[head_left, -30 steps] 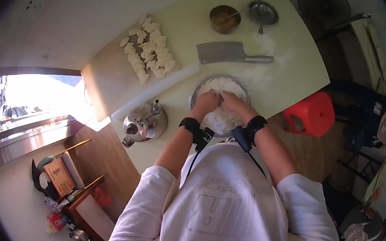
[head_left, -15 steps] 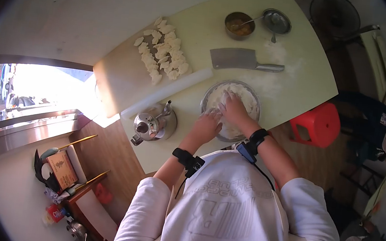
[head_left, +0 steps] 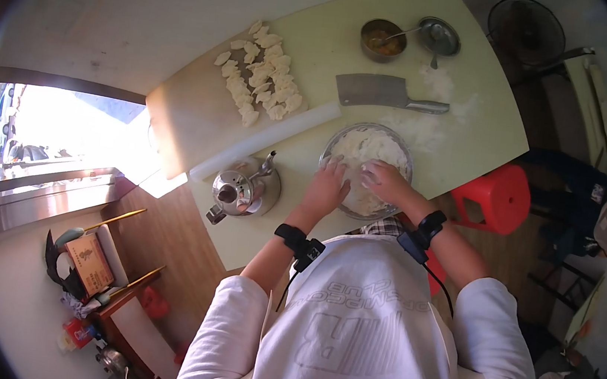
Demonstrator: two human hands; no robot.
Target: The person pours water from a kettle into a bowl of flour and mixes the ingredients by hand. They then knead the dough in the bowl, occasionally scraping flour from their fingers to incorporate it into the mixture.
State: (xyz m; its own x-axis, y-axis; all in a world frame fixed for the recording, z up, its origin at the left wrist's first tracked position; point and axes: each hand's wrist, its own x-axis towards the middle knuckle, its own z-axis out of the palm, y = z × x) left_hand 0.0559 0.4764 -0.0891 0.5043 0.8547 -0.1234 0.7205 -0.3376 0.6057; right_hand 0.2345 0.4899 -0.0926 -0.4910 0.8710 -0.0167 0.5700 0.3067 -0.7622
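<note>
A round metal bowl holds white, lumpy flour, some of it clumped like dough. At the bowl's left side my left hand rests over the rim, fingers reaching into the flour and thumb apart. My right hand is in the right half of the bowl, its fingers curled down into the flour; whatever lies under them is hidden. White flour coats the fingertips of both hands.
Beyond the bowl lies a cleaver. Behind it stand a bowl of filling and a metal dish. Dumplings cover a board at left. A metal kettle stands left of the bowl, a red stool right of the table.
My right hand has drawn back from the bowl's middle toward the near right side, its fingers curling in. My left hand has shifted slightly forward. More flour shows at the far side.
</note>
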